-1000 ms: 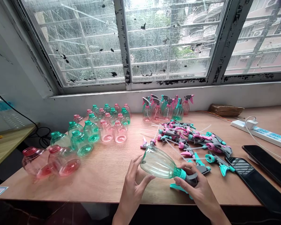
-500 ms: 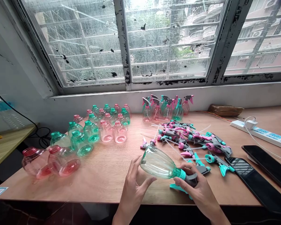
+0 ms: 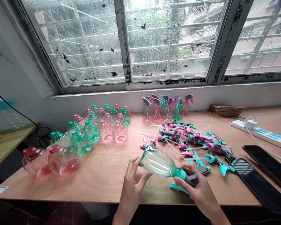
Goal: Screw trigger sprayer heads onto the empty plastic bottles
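A clear green spray bottle (image 3: 158, 161) lies tilted in the air over the table's front, its base to the left and its neck to the right. My right hand (image 3: 198, 187) is closed round its grey and turquoise trigger head (image 3: 187, 177), at the collar. Around the base end curls my left hand (image 3: 134, 182), fingers behind it and thumb at its lower side. The left fingertips are partly hidden behind the bottle. Beyond both hands lies a pile of loose trigger heads (image 3: 184, 137) in pink, turquoise and grey, with thin clear tubes.
Open-topped pink and green bottles (image 3: 84, 137) stand in rows on the left. Several bottles with trigger heads (image 3: 165, 107) stand by the wall. At right are two dark phones (image 3: 259, 184), a white power strip (image 3: 264, 132) and a brown wrapped block (image 3: 226, 110).
My left hand has shifted slightly at the bottle's base, its thumb moving a little up and left. The bottle and my right hand stay nearly in place.
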Motion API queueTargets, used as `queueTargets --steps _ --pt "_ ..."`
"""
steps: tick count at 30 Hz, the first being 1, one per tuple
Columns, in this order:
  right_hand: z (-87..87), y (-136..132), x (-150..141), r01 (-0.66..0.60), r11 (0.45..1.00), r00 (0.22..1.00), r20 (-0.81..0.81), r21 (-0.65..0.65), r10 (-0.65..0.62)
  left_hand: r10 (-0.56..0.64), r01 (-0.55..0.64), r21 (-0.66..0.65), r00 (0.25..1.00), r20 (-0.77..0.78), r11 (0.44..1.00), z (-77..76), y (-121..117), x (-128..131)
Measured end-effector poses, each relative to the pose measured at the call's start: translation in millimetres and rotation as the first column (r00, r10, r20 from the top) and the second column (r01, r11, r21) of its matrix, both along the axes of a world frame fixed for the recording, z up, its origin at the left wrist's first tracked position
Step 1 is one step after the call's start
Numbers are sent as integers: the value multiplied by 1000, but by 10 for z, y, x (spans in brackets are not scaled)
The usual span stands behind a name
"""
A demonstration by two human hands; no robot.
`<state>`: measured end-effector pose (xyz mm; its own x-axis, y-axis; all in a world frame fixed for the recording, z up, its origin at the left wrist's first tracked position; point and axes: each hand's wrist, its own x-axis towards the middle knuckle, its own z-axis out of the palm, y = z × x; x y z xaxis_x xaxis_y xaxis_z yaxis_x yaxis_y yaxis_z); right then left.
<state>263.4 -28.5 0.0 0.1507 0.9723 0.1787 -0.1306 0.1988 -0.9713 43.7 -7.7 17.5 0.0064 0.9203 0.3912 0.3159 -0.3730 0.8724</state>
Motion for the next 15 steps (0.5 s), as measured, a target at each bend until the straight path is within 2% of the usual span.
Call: queueTargets --steps 12,15 --pt "-31 12 42 -39 999 998 47 10 39 -42 42 26 999 11 999 -43 1 -15" --pt "-26 12 42 -19 1000 998 53 19 18 -57 57 -5 998 -5 998 -55 -23 -18"
